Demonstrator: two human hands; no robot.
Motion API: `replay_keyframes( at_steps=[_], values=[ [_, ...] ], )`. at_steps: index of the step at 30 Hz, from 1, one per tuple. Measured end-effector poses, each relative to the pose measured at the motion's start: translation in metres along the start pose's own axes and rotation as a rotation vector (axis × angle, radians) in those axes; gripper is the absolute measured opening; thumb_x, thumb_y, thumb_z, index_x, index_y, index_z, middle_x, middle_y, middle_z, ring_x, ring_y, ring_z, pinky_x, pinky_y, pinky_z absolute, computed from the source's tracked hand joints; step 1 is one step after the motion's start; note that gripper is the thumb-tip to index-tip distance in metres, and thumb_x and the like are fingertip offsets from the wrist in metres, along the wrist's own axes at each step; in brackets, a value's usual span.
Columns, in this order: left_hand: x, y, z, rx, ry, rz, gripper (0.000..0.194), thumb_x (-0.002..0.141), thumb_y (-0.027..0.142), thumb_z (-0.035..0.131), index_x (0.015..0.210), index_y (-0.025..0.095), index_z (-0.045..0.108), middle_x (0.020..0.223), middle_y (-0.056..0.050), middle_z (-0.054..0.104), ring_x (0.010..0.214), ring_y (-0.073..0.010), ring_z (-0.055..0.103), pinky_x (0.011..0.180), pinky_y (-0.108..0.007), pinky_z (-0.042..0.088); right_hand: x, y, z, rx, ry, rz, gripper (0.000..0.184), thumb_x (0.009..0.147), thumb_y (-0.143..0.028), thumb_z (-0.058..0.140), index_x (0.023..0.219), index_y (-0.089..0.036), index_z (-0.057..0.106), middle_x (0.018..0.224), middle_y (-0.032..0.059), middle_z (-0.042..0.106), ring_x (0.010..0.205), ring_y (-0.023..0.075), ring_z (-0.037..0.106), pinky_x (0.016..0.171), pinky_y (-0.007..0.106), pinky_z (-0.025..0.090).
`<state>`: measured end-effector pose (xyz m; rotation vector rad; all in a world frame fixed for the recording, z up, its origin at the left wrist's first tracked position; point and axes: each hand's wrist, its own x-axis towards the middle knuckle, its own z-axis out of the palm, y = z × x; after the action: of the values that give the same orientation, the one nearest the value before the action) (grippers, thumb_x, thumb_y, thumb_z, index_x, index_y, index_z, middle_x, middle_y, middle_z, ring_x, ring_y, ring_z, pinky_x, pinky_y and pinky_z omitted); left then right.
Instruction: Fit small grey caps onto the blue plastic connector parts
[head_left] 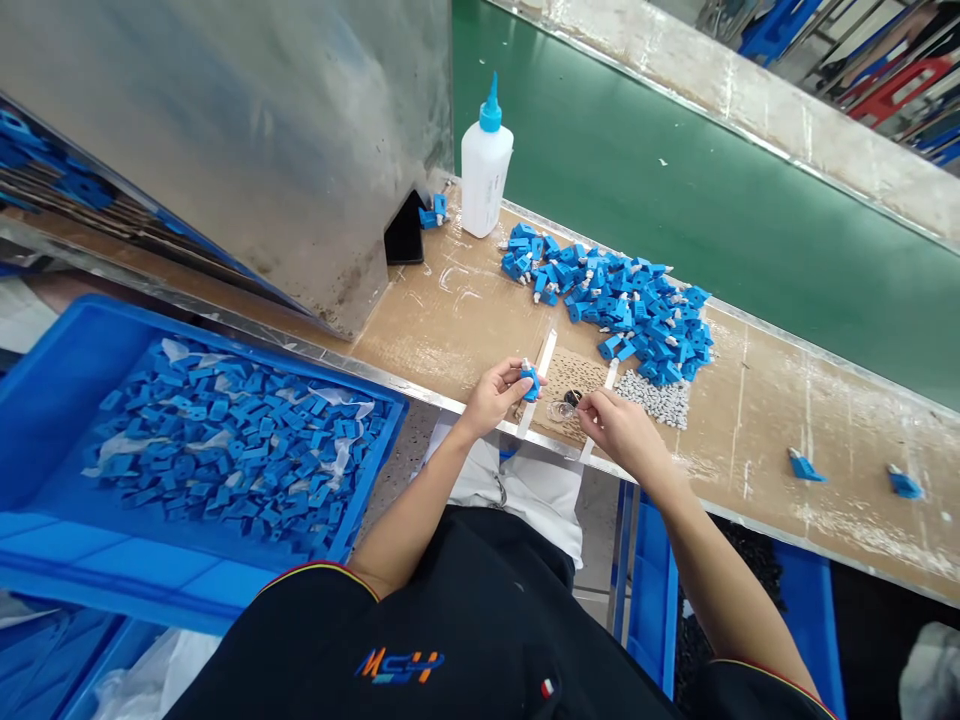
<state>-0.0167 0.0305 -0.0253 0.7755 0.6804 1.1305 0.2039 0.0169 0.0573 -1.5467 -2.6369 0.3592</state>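
My left hand (495, 396) is closed around a small blue plastic part (532, 383) with a whitish tip, held just above the bench's front edge. My right hand (616, 424) is to the right of it, thumb and fingers pinched together; whatever is between them is too small to make out. By those fingertips is a small dark round object (572, 397), beside a clear shallow dish (559, 411). A heap of small grey-white pieces (656, 400) lies just beyond my right hand. Behind it spreads a large pile of similar blue parts (637, 305).
A white squeeze bottle (484, 180) with a blue nozzle stands at the back, beside a metal housing (300, 130). Beyond the bench runs a green conveyor belt (675, 160). A blue crate (45, 420) of blue parts sits at left. Two loose blue parts (806, 467) lie at right.
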Motion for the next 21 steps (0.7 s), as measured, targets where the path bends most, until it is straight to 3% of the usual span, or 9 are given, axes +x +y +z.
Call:
replay_keyframes(
  at_steps=[4, 9, 21],
  values=[
    [0.000, 0.001, 0.000, -0.007, 0.001, 0.003, 0.048, 0.078, 0.053, 0.081, 0.102, 0.016, 0.060, 0.095, -0.010, 0.079, 0.081, -0.0185, 0.075, 0.076, -0.030, 0.058, -0.017, 0.020, -0.002, 0.051, 0.069, 0.075, 0.015, 0.093, -0.024, 0.048, 0.081, -0.022, 0.057, 0.074, 0.0035, 0.063, 0.063, 0.0160, 0.058, 0.062, 0.026, 0.041],
    [0.001, 0.000, 0.001, 0.004, 0.009, 0.002, 0.049, 0.077, 0.054, 0.081, 0.101, 0.017, 0.061, 0.095, -0.010, 0.079, 0.078, -0.0170, 0.074, 0.072, -0.028, 0.057, -0.029, 0.035, 0.009, 0.050, 0.062, 0.166, 0.016, 0.090, -0.025, 0.048, 0.077, -0.023, 0.057, 0.070, 0.0036, 0.062, 0.060, 0.0168, 0.056, 0.059, 0.027, 0.040],
    [0.001, 0.001, 0.001, 0.024, 0.017, 0.013, 0.048, 0.077, 0.054, 0.081, 0.100, 0.017, 0.061, 0.092, -0.009, 0.078, 0.072, -0.0149, 0.073, 0.071, -0.027, 0.057, -0.011, 0.042, 0.029, -0.021, 0.037, 0.178, 0.014, 0.090, -0.022, 0.049, 0.080, -0.023, 0.060, 0.074, 0.0044, 0.065, 0.066, 0.0183, 0.060, 0.060, 0.027, 0.039]
  ],
)
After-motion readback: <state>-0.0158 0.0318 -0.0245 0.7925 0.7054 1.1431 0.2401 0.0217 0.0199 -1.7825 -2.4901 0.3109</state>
